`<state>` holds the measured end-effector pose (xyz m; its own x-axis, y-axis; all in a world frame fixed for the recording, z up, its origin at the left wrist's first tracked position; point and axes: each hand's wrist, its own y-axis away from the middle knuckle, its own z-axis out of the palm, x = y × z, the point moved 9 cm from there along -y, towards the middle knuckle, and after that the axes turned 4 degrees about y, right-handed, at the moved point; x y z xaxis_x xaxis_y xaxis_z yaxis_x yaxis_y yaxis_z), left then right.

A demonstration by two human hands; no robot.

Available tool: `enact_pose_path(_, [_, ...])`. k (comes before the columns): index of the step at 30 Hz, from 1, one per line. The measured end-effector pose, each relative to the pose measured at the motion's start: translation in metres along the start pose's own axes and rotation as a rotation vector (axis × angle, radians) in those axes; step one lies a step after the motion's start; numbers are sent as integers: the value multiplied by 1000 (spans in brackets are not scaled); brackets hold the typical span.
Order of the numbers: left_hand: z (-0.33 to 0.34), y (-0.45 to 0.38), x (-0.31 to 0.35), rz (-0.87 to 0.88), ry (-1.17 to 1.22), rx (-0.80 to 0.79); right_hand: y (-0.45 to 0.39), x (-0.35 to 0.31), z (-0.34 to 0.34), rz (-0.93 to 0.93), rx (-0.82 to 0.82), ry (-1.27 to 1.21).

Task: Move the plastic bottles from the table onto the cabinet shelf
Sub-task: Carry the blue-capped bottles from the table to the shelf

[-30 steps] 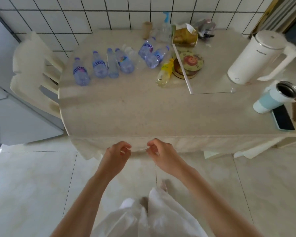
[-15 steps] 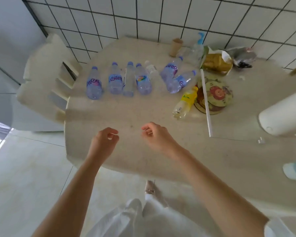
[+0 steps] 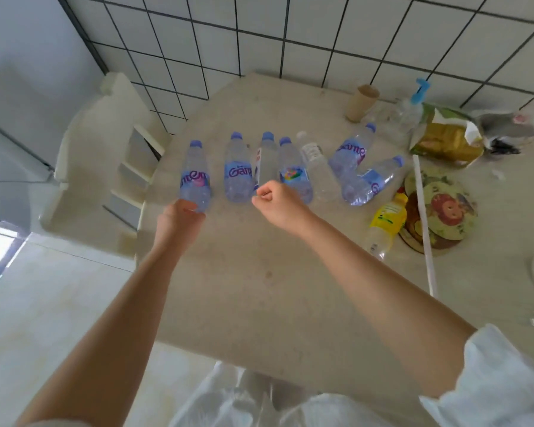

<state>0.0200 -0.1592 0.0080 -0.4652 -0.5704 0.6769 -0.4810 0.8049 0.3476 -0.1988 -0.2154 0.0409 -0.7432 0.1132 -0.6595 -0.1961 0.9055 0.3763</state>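
Though near table (image 3: 216,291) edge, btls (image 3: 195,177) apart.

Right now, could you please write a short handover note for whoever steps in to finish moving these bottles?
Left hand: at the base of the leftmost bottle, touching it; grip not confirmed.
Right hand: fingers curled, holding nothing, above the row of bottles.
Bottles: all lying on the table, including the yellow-labelled bottle.
Done: nothing shelved.
Left: every bottle; the cabinet is out of view.
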Motion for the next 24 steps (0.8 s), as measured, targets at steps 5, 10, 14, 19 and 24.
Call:
enact_pose_path(5, [-3,-80,7,-4,-107,-18,-67,-14,8,138,62,42])
enact_pose_path(10, [17,-126,-8,-145,15,-94,-114,-19,19,220,80,131])
enact_pose_path(14, [35,-145,-22,-222,85,-141,-143,-22,37,229,74,149])
enact_pose_path(19, [49,-159,-25,-236,87,-165,-165,-25,52,272,74,270])
enact_pose_path(24, [58,-165,-20,-211,3,-173,-173,-27,61,287,92,439])
